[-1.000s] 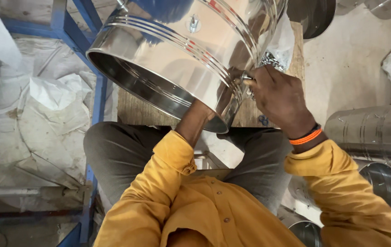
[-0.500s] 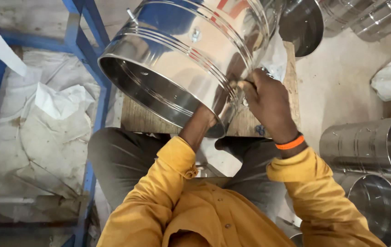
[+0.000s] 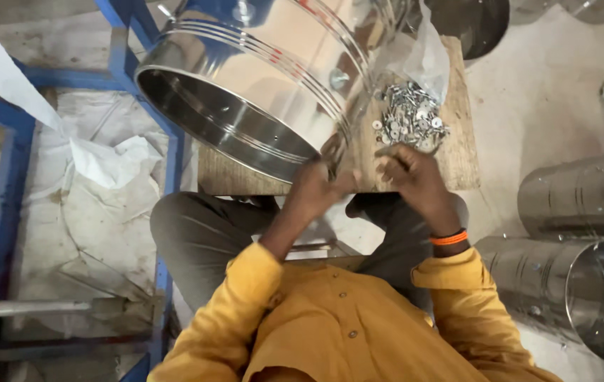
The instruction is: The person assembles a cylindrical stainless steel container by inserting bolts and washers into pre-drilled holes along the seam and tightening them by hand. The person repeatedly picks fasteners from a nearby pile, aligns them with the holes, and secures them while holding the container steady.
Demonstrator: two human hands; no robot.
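Note:
A large shiny steel drum [image 3: 274, 78] lies tilted on a wooden board [image 3: 457, 155], its open mouth facing down and to the left. My left hand [image 3: 320, 189] is at the lower edge of the drum's rim, fingers closed on it. My right hand [image 3: 415, 180], with an orange wristband, hovers over the board just right of the rim. Its fingers are curled, and I cannot tell whether anything small sits in them. A pile of small metal washers and fasteners [image 3: 408, 122] lies on the board by a clear plastic bag [image 3: 426, 56], just beyond my right hand.
Two more steel drums [image 3: 585, 290] lie on the floor at the right. A blue metal frame [image 3: 5, 212] with crumpled white sheeting [image 3: 104, 163] stands at the left. My knees are under the board.
My left arm has come out of the drum and the hand now sits at the rim. My right hand has left the drum's wall and dropped toward the board.

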